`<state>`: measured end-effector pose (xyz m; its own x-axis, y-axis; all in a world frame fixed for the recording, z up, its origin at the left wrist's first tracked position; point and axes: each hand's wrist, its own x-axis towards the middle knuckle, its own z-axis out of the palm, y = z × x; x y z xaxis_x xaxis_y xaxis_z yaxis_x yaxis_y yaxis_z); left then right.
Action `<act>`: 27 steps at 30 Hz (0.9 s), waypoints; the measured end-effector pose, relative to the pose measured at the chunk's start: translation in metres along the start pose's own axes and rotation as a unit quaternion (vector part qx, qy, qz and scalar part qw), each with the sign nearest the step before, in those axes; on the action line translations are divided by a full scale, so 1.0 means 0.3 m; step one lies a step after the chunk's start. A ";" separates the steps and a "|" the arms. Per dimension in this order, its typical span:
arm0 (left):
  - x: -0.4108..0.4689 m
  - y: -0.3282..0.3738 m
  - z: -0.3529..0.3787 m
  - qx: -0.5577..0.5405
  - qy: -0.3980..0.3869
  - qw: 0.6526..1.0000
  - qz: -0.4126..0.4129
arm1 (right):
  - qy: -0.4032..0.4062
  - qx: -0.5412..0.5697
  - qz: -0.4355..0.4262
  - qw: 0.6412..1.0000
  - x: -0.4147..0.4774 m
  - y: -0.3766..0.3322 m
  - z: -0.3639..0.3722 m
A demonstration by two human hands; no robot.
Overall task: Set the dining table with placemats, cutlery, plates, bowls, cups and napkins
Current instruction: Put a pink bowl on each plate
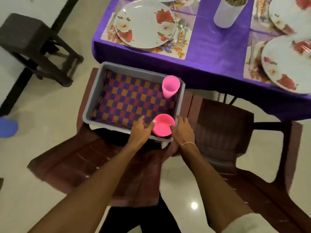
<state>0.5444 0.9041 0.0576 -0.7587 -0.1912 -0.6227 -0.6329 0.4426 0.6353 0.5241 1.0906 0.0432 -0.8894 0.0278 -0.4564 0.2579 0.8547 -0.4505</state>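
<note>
Cups step: both hands' fingers grasping the near pink cup in the grey tub; next, lift it to the desk.

My left hand and right hand sit either side of the near pink plastic cup, which stands in the near right corner of the grey plastic tray. A second pink plastic cup stands in the tray's far right corner. The tray rests on a brown plastic chair, with another brown plastic chair just to its right. Beyond the tray is the purple-clothed dining table, bearing a floral round plate on a floral rectangular placemat, with steel cutlery just right of the plate. A dark plastic stool stands far left.
</note>
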 end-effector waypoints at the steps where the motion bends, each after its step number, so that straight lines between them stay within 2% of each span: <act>1: 0.069 -0.004 0.031 -0.001 -0.021 1.000 -0.017 | -0.007 -0.009 0.012 1.000 0.050 0.011 0.035; 8: 0.311 -0.063 0.170 0.038 -0.135 0.988 -0.068 | 0.005 -0.053 0.028 0.998 0.169 0.023 0.145; 14: 0.324 -0.016 0.118 -0.090 -0.158 0.979 -0.094 | 0.055 -0.002 0.062 0.997 0.145 -0.030 0.097; 17: 0.286 0.037 -0.025 -0.166 -0.157 0.970 -0.081 | 0.088 0.051 0.049 0.994 0.112 -0.144 0.034; 20: 0.214 0.106 -0.237 -0.272 -0.178 0.942 -0.084 | 0.114 0.072 0.013 0.991 0.075 -0.319 -0.031; 23: 0.144 0.146 -0.501 -0.354 -0.197 0.911 -0.072 | 0.152 0.102 -0.038 0.982 0.024 -0.554 -0.086; 27: 0.061 0.108 -0.887 -0.400 -0.157 0.902 -0.030 | 0.190 0.128 -0.121 0.966 -0.089 -0.943 -0.102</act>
<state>0.4690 0.6817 0.1883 -0.7185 0.1199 -0.6851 -0.6748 -0.3590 0.6448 0.4634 0.8639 0.2064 -0.9971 0.0734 -0.0208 0.0666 0.7051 -0.7060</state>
